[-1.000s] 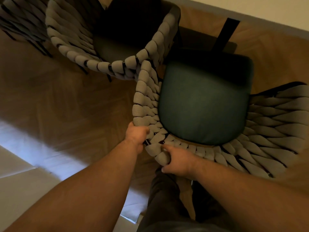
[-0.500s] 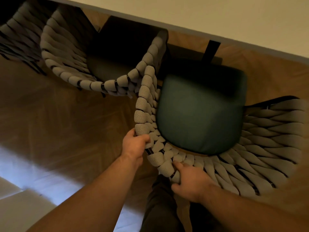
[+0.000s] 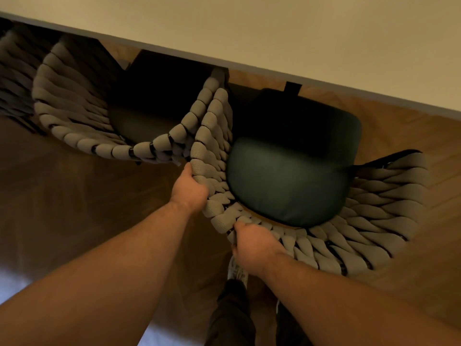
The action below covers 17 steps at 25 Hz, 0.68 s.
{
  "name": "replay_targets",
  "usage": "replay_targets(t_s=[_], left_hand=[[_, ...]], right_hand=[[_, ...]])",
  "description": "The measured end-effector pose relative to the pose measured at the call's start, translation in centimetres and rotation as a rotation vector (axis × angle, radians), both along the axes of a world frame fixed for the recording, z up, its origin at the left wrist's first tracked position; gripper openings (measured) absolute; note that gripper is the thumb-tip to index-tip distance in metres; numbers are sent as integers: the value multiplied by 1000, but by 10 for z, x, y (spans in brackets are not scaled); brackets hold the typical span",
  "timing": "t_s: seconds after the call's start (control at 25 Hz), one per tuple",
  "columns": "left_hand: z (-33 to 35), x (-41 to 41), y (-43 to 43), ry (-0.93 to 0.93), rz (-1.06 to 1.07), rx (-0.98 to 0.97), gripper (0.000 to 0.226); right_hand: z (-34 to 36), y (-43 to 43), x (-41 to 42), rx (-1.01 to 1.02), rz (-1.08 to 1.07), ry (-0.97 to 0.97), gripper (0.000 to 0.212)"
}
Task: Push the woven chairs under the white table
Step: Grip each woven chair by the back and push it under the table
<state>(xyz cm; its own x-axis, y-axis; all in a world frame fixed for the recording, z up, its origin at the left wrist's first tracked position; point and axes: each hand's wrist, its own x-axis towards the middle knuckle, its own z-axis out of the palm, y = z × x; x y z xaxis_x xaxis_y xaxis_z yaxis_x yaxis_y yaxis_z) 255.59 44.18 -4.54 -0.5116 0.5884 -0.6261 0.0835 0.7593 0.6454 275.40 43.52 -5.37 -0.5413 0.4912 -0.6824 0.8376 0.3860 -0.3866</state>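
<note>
A woven chair with a grey rope backrest and a dark green seat cushion stands below me, its front edge at the rim of the white table. My left hand grips the left curve of its backrest. My right hand grips the backrest's rim a little further round. A second woven chair sits to the left, its seat partly under the table, its backrest touching the first chair's.
A third woven chair shows at the far left edge. The floor is brown herringbone wood, with a pale rug at the lower left. My legs and a shoe stand right behind the chair.
The chair has slid forward toward the table, and the tabletop now fills more of the upper view. Both hands kept their hold on the backrest and moved forward with it.
</note>
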Motion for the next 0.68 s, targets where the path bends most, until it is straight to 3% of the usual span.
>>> replay_targets(t_s=[0.12,0.28,0.4,0.56,0.68], left_hand=[[2,6,-11,63,-265,-100,106],[2,27,-28,435,-688,-276,77],[3,40,-37,685,-1032,-294,66],[5,56,-43,616,-1427,-279,86],[3,70,-39,626,-1533,-343,99]], right_hand=[[-5,-1,-8,-6,-20,-36,36],[-3,0,-2,3,-39,14,39],[-1,0,15,4,-37,61,52],[-3,-3,61,24,-39,-1,62],[-2,-3,102,84,14,-40,63]])
